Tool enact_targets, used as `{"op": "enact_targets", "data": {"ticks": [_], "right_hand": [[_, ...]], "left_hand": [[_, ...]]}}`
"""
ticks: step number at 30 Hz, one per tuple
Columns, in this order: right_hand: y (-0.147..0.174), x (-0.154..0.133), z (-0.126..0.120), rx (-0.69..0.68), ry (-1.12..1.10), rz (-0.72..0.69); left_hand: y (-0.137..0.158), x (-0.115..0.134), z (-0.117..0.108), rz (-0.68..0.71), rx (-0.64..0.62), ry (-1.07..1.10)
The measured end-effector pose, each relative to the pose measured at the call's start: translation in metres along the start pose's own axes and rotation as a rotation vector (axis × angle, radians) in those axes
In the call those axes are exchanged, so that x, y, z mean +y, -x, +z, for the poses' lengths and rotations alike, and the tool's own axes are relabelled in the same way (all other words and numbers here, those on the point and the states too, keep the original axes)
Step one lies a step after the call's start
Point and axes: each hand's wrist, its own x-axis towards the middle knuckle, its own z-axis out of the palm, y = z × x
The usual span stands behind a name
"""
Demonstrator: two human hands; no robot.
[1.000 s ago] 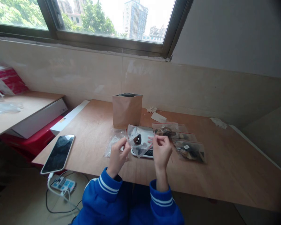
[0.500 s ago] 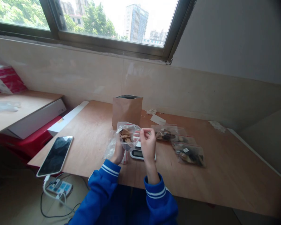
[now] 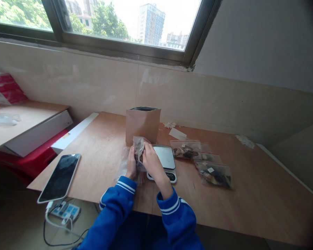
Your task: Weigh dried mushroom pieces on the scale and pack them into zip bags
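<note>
A clear zip bag (image 3: 138, 143) is held upright between both hands in front of the brown paper pouch (image 3: 143, 125). My left hand (image 3: 131, 163) grips its left side, and my right hand (image 3: 151, 159) is closed on its right side near the top. The dried slices in it are mostly hidden by my fingers. Just right of the bag sits a white kitchen scale (image 3: 165, 158), its platform bare and partly behind my right hand. Under my left hand lie more clear plastic bags (image 3: 122, 166).
Several filled zip bags (image 3: 215, 173) lie right of the scale. A white card (image 3: 177, 134) and crumpled scraps (image 3: 169, 125) are near the wall. At the left table edge lies a tablet (image 3: 59, 177), cabled toward a power strip (image 3: 67, 210) below.
My right hand has moved left onto the zip bag, which is now turned edge-on and narrower between both hands. More of the scale's platform shows.
</note>
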Motion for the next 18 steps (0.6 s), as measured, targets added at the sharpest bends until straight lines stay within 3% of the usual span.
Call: {"op": "enact_targets", "data": {"ticks": [4, 11, 18], "right_hand": [[-0.008, 0.004, 0.003, 0.025, -0.094, -0.01], [-0.011, 0.018, 0.005, -0.202, -0.097, -0.011], [-0.02, 0.026, 0.01, -0.246, -0.039, 0.047]], "left_hand": [[-0.001, 0.0, -0.003, 0.03, 0.027, -0.064], [0.002, 0.002, -0.006, -0.008, -0.035, -0.017], [-0.004, -0.002, -0.01, -0.032, 0.03, 0.042]]}}
